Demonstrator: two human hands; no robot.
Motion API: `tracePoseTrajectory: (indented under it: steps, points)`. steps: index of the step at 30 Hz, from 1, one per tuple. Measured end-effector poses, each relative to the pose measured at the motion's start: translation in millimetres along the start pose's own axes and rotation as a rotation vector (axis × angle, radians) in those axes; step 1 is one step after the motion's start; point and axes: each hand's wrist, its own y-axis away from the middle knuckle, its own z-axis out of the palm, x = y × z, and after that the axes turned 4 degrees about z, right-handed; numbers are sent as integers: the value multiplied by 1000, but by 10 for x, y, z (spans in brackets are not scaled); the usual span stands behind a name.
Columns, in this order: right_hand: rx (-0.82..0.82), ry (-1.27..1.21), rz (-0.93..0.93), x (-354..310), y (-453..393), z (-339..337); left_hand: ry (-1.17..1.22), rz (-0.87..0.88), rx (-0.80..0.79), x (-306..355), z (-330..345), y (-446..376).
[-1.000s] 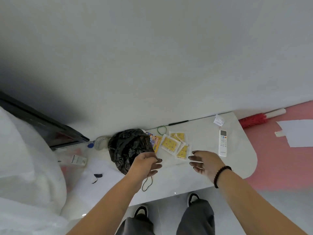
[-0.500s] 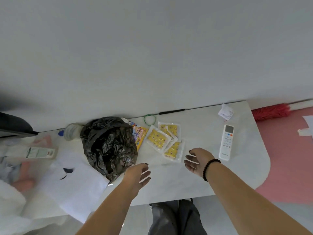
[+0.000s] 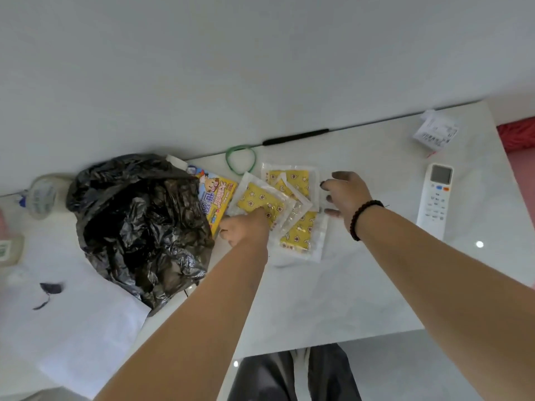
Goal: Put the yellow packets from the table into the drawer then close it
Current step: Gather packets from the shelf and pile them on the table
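Observation:
Several yellow packets point(image 3: 299, 230) in clear wrappers with star prints lie overlapping on the white marble table point(image 3: 333, 290), near the wall. My left hand point(image 3: 244, 227) rests on the near edge of the leftmost packet point(image 3: 257, 198), fingers curled on it. My right hand point(image 3: 346, 195), with a dark bead bracelet on the wrist, hovers with fingers spread just right of the pile, at the edge of the far packet point(image 3: 292, 178). No drawer is in view.
A crumpled black plastic bag point(image 3: 136, 227) lies left of the packets, with a colourful printed packet point(image 3: 215, 201) beside it. A green rubber band point(image 3: 240, 162), a white remote point(image 3: 435, 198), a crumpled receipt point(image 3: 437, 133), white paper point(image 3: 72, 328) and a bottle point(image 3: 43, 195) are also on the table.
Both hands have moved forward from the table's near part to the packet pile. The left hand now touches the leftmost packet. The camera has moved closer and tilted down.

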Motion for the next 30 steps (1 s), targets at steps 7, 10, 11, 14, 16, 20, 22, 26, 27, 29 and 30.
tracePoseTrajectory:
  steps: [7, 10, 11, 14, 16, 20, 22, 26, 27, 29, 30]
  points:
    - [-57, 512, -207, 7, -89, 296, 85, 79, -105, 3, 8, 17]
    - [-44, 562, -195, 111, -39, 341, 36, 178, -144, -62, -35, 6]
    - [-46, 540, -194, 148, -3, 336, 25, 185, -144, -96, -50, -4]
    - [-80, 382, -222, 312, 95, 314, 21, 179, -210, -270, -100, -9]
    - [-82, 274, -223, 402, 194, 298, -22, 217, -283, -447, -162, 39]
    - [-177, 168, -184, 512, 356, 213, 50, 286, -356, -764, -382, 131]
    - [-279, 175, -151, 527, 441, 179, 213, 265, -478, -812, -511, 146]
    - [-357, 341, -269, 448, 566, 202, 359, 227, -619, -786, -663, 133]
    - [-353, 348, -312, 391, 563, 237, 363, 222, -618, -762, -669, 118]
    - [-287, 295, -384, 242, 477, 340, 390, 204, -627, -690, -668, 103]
    - [-234, 252, -415, 163, 398, 403, 398, 203, -628, -658, -669, 97]
